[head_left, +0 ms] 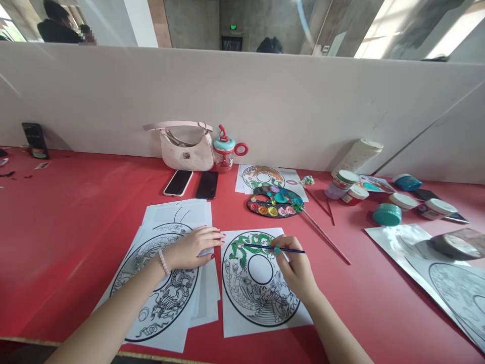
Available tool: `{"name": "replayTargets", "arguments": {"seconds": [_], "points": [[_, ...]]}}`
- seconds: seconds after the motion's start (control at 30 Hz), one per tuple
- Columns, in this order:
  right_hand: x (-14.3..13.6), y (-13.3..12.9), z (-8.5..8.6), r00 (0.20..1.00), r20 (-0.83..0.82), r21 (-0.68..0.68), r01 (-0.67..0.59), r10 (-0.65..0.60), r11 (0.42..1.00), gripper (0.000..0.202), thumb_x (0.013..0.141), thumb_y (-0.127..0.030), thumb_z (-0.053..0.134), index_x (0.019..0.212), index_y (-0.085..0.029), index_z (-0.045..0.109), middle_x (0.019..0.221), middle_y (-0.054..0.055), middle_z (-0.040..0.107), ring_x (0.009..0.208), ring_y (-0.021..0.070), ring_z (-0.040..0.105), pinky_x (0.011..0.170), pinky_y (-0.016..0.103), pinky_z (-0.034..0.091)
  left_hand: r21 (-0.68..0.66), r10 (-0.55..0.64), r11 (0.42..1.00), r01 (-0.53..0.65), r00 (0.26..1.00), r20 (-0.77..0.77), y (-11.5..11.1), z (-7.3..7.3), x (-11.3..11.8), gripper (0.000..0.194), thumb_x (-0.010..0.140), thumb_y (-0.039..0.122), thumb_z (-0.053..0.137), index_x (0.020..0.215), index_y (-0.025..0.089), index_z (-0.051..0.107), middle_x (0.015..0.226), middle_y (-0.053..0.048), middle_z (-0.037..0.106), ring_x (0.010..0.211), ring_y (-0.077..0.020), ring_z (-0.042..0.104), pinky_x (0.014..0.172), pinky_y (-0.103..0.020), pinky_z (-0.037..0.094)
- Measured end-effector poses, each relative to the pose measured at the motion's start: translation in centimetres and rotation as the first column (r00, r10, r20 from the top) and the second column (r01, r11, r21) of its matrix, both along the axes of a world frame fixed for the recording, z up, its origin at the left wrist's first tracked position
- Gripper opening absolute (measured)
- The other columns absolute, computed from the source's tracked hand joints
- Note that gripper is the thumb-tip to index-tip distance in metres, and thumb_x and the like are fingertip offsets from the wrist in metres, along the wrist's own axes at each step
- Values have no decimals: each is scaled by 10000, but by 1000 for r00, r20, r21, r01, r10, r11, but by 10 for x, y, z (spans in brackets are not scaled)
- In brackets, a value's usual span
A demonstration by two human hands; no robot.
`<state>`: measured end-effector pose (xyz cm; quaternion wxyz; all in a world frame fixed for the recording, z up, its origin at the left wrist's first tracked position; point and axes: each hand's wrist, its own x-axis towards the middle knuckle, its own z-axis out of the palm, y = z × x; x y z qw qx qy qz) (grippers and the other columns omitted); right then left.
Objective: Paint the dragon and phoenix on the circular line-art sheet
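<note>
My right hand (293, 265) pinches a dark blue paintbrush (261, 247), its tip over the green-painted dragon at the top of a circular line drawing (261, 313). Most of that drawing's lower part is uncoloured. My left hand (195, 246) lies with fingers spread and nothing gripped, on a stack of printed sheets (166, 323), its fingertips near the drawing's left edge. Behind the drawing sits a dark palette (276, 201) with several paint colours. A long brush (328, 236) with a green tip leans on the palette's right side.
Two phones (179, 182) (207, 185), a pink handbag (187, 151) and a lidded cup (224, 151) stand behind the sheets. Paint jars (387, 215), more brushes and plastic-covered drawings (454, 288) occupy the right. A pale partition (242, 101) borders the red table (76, 227).
</note>
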<state>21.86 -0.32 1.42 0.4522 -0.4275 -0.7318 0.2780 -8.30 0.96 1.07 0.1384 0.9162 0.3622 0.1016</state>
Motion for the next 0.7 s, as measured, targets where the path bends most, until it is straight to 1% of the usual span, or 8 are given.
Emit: {"name": "replayTargets", "arguments": {"seconds": [0.13, 0.33, 0.43, 0.57, 0.7], "points": [[-1, 0, 1, 1000, 2, 3, -30, 30, 1000, 63, 862, -167, 409, 842, -226, 412, 818, 30, 586, 653, 128, 556, 484, 224, 422, -1, 0, 1000, 0, 1000, -2, 0, 0, 0, 379, 920, 376, 470, 1259, 221, 538, 1352, -47, 509, 1284, -249, 409, 1089, -432, 326], [0, 0, 2, 1000, 3, 7, -9, 9, 1000, 65, 852, -163, 415, 837, -226, 411, 816, 33, 586, 656, 134, 552, 498, 233, 423, -16, 7, 1000, -7, 1000, 7, 0, 0, 0, 386, 925, 393, 463, 1259, 216, 539, 1352, -47, 510, 1292, -248, 399, 1094, -430, 321], [-1, 0, 2, 1000, 7, 13, -21, 21, 1000, 79, 842, -149, 415, 834, -227, 413, 808, 28, 587, 674, 139, 555, 528, 241, 432, -13, 1, 1000, 0, 1000, 25, 0, -1, -1, 386, 925, 398, 462, 1257, 219, 542, 1352, -51, 509, 1291, -250, 400, 1095, -428, 319], [0, 0, 2, 999, -14, 48, -32, 32, 998, 108, 837, -125, 399, 820, -231, 399, 791, 15, 572, 677, 134, 544, 590, 255, 448, -9, -1, 1000, 1, 1000, 3, 0, -2, -1, 380, 920, 376, 470, 1259, 221, 539, 1359, -45, 502, 1294, -248, 395, 1097, -429, 317], [1, 1, 1, 999, -21, 46, -43, 44, 998, 111, 839, -122, 395, 832, -233, 396, 809, 14, 571, 681, 132, 546, 614, 262, 454, -6, 3, 1000, -3, 1000, -3, 0, 0, 0, 369, 917, 367, 472, 1247, 217, 546, 1356, -45, 506, 1291, -247, 401, 1091, -425, 328]]}}
